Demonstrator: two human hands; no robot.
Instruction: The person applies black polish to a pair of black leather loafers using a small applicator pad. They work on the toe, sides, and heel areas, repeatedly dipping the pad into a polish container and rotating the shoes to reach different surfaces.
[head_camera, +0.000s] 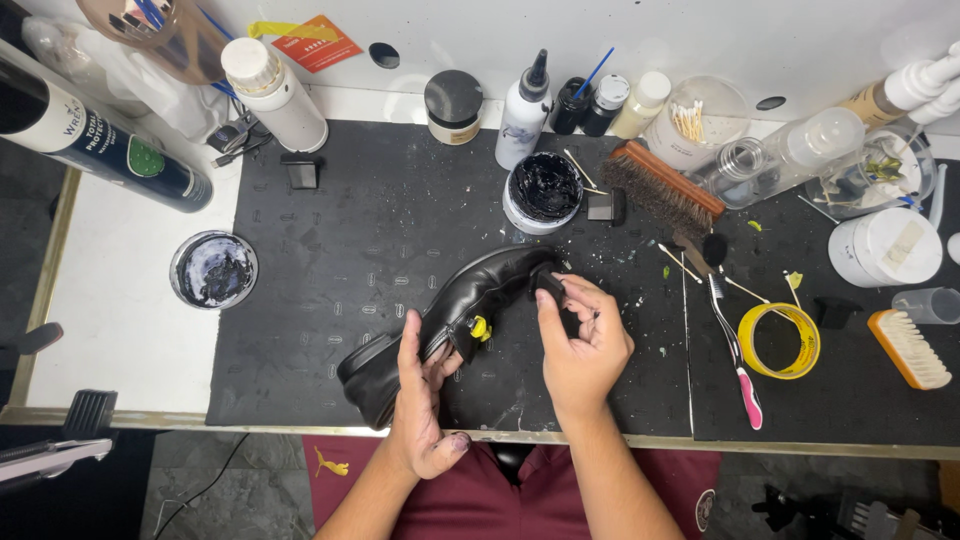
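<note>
Black leather shoe (455, 320): glossy, smooth upper, laid on its side across the dark work mat (330, 250) near the front edge, with a small yellow piece (479, 327) seen at its opening. It is gripped around the middle by the left hand (420, 400), fingers curled over the upper, while a small black applicator (549, 285) is pinched between the fingertips of the right hand (582, 345) and pressed against the shoe's end. An open tin of black polish (543, 190) is set just beyond on the mat, with a wooden bristle brush (660, 187) beside it.

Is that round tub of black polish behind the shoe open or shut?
Open: the tub has no lid, and its glossy black polish shows from above.
</note>
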